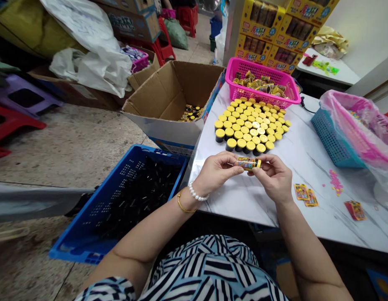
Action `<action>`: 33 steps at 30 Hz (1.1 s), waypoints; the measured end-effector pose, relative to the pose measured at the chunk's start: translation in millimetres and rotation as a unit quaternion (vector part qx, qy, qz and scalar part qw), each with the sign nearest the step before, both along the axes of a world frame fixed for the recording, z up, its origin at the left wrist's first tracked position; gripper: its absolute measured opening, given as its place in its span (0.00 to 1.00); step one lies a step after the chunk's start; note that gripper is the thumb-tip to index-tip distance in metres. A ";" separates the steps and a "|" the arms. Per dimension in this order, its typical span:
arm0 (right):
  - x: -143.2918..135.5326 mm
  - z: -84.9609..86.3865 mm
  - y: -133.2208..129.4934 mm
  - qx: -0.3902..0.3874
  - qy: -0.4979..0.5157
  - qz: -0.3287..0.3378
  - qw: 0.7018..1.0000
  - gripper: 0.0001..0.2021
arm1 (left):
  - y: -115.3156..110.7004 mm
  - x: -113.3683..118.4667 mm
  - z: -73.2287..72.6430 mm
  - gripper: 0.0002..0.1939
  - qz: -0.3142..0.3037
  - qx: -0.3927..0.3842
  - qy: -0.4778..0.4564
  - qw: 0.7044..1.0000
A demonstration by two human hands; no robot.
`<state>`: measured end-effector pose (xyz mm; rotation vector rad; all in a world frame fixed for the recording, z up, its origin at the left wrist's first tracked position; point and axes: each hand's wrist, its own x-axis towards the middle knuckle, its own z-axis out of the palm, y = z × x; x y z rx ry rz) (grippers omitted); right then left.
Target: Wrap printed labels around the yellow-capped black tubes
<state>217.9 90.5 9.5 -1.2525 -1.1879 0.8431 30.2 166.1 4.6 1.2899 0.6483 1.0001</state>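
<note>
Yellow-capped tube (246, 163), sideways, left fingers (234, 171) pinched on plain end, right fingers (260, 175) pinched on capped end

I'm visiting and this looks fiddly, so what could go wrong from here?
The small tube, held between the left hand and right hand, might slip. The yellow-lidded containers stand close together just beyond, so a bump could topple several. The loose pink pieces on the table could scatter if brushed.
</note>
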 end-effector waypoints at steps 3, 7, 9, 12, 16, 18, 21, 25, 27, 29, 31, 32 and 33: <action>5.1 1.8 -0.2 -0.012 -0.003 0.017 1.000 0.16 | 1.2 -2.7 2.0 0.05 -0.035 0.011 0.011 0.999; 10.6 2.7 -0.9 -0.015 -0.016 0.027 0.999 0.15 | 3.1 -6.7 4.4 0.06 -0.096 0.007 0.020 0.995; 11.3 2.9 -1.2 -0.017 -0.018 0.036 0.999 0.16 | 3.7 -7.7 4.2 0.08 -0.113 -0.012 0.023 0.993; 10.2 3.1 -1.4 -0.019 -0.026 0.034 0.999 0.16 | 4.2 -7.2 1.5 0.11 -0.111 -0.054 0.014 0.992; 7.1 4.0 -1.6 -0.011 -0.045 0.022 0.999 0.15 | 4.4 -4.2 -3.4 0.14 -0.088 -0.071 0.017 0.993; 5.9 5.1 -1.9 -0.001 -0.063 0.015 0.998 0.14 | 4.0 -3.0 -4.6 0.15 -0.094 -0.081 0.015 0.992; 4.5 6.9 -2.0 0.014 -0.086 0.012 0.996 0.14 | 2.7 -2.8 -4.0 0.15 -0.082 -0.083 0.016 0.993; 4.3 8.3 -0.4 0.040 -0.123 0.018 0.991 0.14 | 0.7 -3.4 -3.9 0.26 -0.089 0.037 0.063 0.993; 4.9 8.1 0.6 0.044 -0.150 0.025 0.987 0.13 | -0.3 -2.2 -6.5 0.24 -0.064 0.160 0.118 0.978; 5.4 7.1 1.2 0.034 -0.173 0.039 0.983 0.13 | -1.7 0.2 -10.0 0.19 0.010 0.269 0.181 0.946; 5.6 5.2 1.3 0.022 -0.184 0.054 0.981 0.14 | -3.4 2.6 -12.4 0.15 0.068 0.332 0.221 0.914; 5.6 4.2 1.4 0.017 -0.179 0.061 0.982 0.14 | -4.3 3.4 -12.6 0.14 0.075 0.348 0.226 0.907; 5.7 3.2 1.4 0.016 -0.166 0.064 0.984 0.14 | -5.2 3.8 -12.0 0.13 0.071 0.353 0.222 0.906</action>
